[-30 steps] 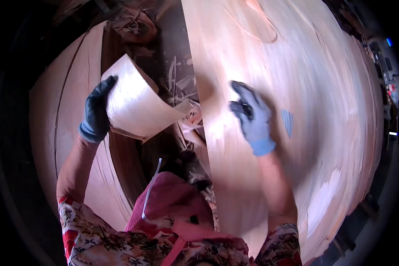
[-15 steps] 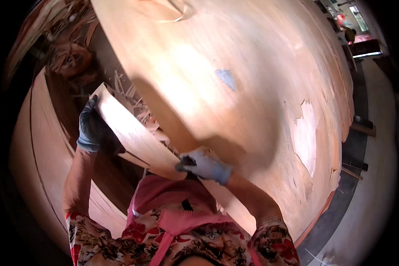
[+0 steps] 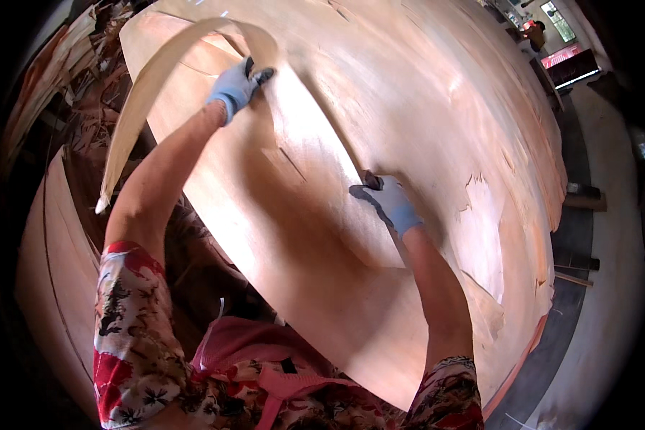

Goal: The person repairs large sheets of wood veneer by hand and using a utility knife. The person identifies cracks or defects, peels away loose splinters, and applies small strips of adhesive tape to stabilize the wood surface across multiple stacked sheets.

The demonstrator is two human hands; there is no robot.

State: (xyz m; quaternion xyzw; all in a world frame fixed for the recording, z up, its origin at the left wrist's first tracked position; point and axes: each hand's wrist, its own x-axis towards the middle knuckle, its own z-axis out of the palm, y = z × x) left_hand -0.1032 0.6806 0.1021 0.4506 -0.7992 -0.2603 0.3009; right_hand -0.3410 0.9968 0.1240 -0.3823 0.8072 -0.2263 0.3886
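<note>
A long, thin strip of pale wood veneer (image 3: 312, 129) stretches between my two hands above a large veneer sheet (image 3: 272, 236). My left hand (image 3: 238, 87), in a grey-blue glove with dark fingertips, is closed on the strip at its far part. Beyond that hand the strip bends over in an arc, and its pointed tail hangs to the left. Nearer and to the right, my right hand (image 3: 388, 201), gloved alike, grips the strip's right edge. Part of its fingers is hidden by the veneer.
The veneer lies in a broad stack with ragged, layered edges (image 3: 545, 179) on the right. Torn veneer scraps (image 3: 100, 118) pile up at the far left. Another curved veneer stack (image 3: 57, 251) stands near left. A person (image 3: 534, 34) is far off at top right.
Both hands have moved up and away from my body, over the stack, carrying veneer from its near left edge. The left arm is stretched out further, and a long curled tail now shows.
</note>
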